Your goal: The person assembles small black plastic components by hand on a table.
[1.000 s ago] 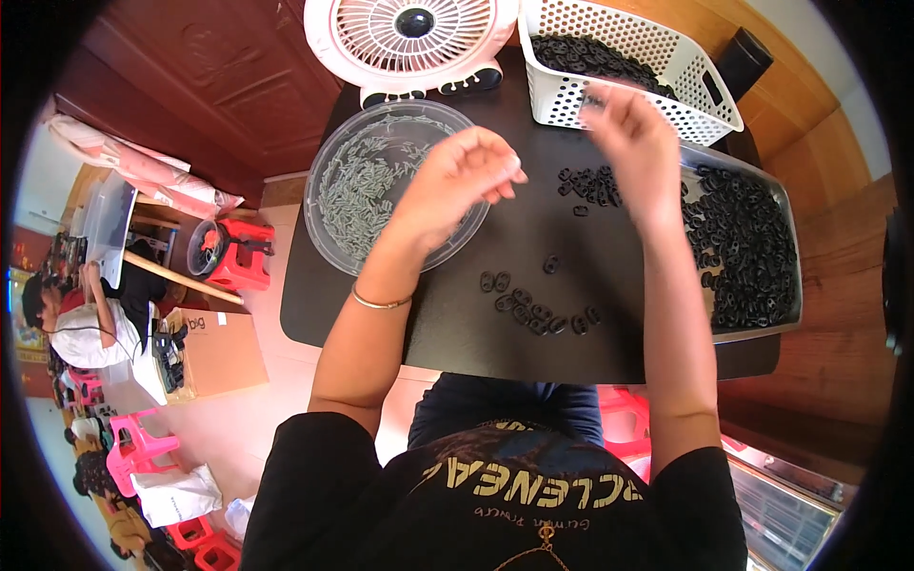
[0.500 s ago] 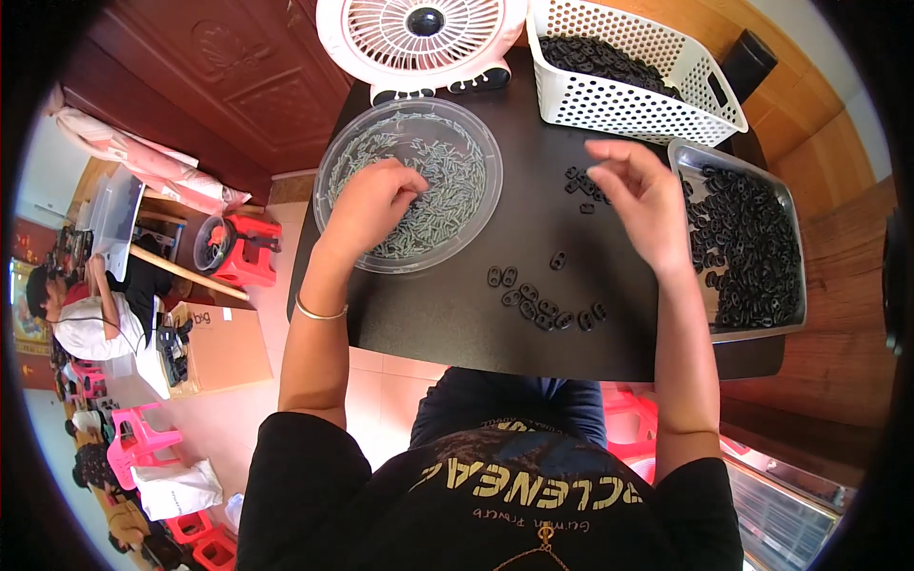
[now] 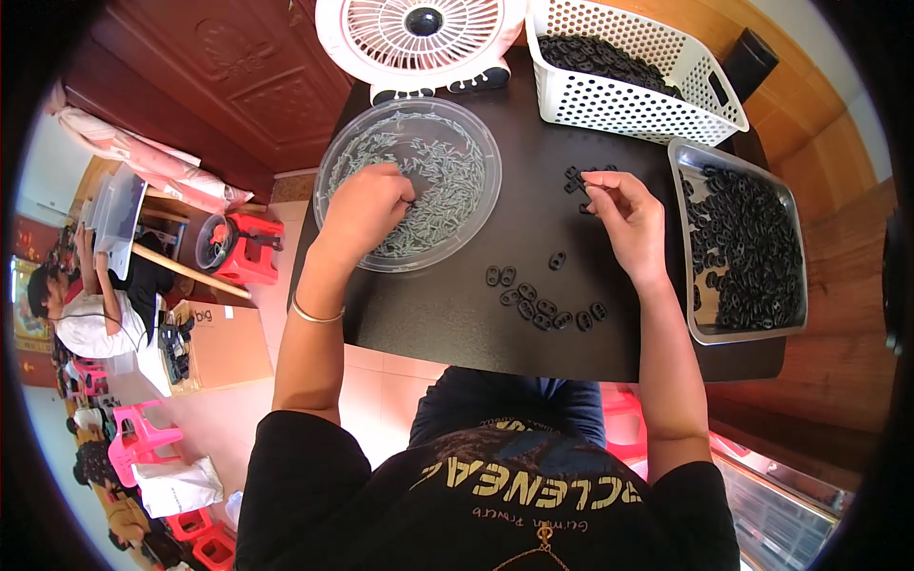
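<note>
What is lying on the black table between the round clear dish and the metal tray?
In the head view, between the round clear dish and the metal tray lie small black oval parts on the black table, and the right hand hovers there.

From my feed, I take the white fan (image 3: 419,38) at the far edge of the black table (image 3: 457,324) as my landmark. Just to its right stands a white perforated basket (image 3: 633,90) holding black parts. Beyond that basket's far right corner sits a dark box (image 3: 747,62). Well to the fan's lower left, on the floor, I see a red stool (image 3: 249,249), a cardboard box (image 3: 221,344) below it, and a pink stool (image 3: 143,447) lower still. Another person (image 3: 81,319) sits far left.
</note>
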Available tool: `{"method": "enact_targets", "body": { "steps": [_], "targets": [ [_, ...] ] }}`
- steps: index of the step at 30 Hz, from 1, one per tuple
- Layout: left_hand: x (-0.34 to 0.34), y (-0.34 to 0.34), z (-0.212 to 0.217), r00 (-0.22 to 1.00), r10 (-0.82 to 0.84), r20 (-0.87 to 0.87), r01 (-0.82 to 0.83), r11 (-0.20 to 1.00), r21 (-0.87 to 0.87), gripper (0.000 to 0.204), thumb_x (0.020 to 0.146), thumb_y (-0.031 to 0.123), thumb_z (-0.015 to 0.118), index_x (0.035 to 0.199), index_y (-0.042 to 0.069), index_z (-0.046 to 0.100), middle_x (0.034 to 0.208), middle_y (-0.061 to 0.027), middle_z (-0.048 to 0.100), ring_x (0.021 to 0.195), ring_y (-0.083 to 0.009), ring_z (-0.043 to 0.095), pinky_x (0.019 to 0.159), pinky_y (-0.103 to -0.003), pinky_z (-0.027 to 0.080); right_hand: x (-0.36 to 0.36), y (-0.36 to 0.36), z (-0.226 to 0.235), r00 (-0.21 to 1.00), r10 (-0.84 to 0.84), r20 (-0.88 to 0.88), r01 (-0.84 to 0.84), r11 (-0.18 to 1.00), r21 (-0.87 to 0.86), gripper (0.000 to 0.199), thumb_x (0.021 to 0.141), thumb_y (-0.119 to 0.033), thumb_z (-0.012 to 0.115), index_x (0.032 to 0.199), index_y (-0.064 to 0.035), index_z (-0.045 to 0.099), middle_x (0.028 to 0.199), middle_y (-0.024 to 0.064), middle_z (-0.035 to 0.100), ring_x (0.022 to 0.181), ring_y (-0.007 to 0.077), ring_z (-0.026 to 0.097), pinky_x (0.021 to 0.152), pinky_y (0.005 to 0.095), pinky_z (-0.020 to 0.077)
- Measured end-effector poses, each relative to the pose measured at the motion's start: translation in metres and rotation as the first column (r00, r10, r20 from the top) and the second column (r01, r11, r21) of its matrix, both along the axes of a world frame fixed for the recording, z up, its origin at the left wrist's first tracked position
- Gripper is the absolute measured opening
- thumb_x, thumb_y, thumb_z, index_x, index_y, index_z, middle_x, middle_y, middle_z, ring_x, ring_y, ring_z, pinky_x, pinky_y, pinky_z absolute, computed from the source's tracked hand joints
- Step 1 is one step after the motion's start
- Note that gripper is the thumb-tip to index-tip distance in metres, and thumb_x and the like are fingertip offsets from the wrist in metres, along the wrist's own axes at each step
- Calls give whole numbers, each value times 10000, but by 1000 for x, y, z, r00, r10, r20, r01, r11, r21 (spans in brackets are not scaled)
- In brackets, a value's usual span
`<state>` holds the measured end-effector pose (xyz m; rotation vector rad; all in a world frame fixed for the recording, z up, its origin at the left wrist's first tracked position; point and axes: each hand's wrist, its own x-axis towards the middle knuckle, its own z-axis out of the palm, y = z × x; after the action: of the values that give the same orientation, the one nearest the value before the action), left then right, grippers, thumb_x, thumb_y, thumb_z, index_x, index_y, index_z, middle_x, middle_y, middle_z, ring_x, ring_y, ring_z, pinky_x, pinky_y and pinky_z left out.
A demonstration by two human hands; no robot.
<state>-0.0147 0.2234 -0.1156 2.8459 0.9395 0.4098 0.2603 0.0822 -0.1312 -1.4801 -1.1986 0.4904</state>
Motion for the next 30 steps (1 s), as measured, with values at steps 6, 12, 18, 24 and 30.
{"method": "enact_targets", "body": {
  "steps": [6,12,18,24,30],
  "targets": [
    [10,-1,-3,998,22,-62,-14,992,129,37,641,3,580,670,27,575,705,-103,537,695,-288,561,612,-382,456,1,-2,2,1000,4,-13,-4,1000,-12,124,783,-15,601,898,-43,639,788,32,600,630,84,574,586,205,457],
    [11,9,4,999,8,-49,-9,1000,-21,44,599,-3,572,624,26,551,686,-114,536,680,-298,562,590,-379,456,6,-9,6,941,332,71,-321,938,-131,143,732,5,647,868,-33,627,772,21,583,638,77,538,567,206,434],
    [15,12,16,994,80,69,-66,980,-186,83,597,-20,604,655,14,554,686,-128,578,644,-242,584,575,-312,459,4,-12,4,844,485,231,-458,874,-161,215,677,-14,702,876,-45,626,770,21,567,586,74,496,527,203,405],
    [47,3,23,884,99,457,195,810,-553,66,732,-17,611,762,13,561,698,9,576,650,-35,522,580,-191,431,4,-9,9,940,166,297,-151,986,-74,139,699,-53,667,828,-48,617,710,66,562,564,171,536,539,272,446],
    [102,-28,28,732,124,670,497,575,-649,90,768,6,610,856,-2,596,779,-3,600,699,-47,542,642,-189,449,16,-10,4,890,-13,456,56,995,-82,121,721,-33,630,838,-50,608,757,70,581,632,201,583,595,298,469]
  ]
}}
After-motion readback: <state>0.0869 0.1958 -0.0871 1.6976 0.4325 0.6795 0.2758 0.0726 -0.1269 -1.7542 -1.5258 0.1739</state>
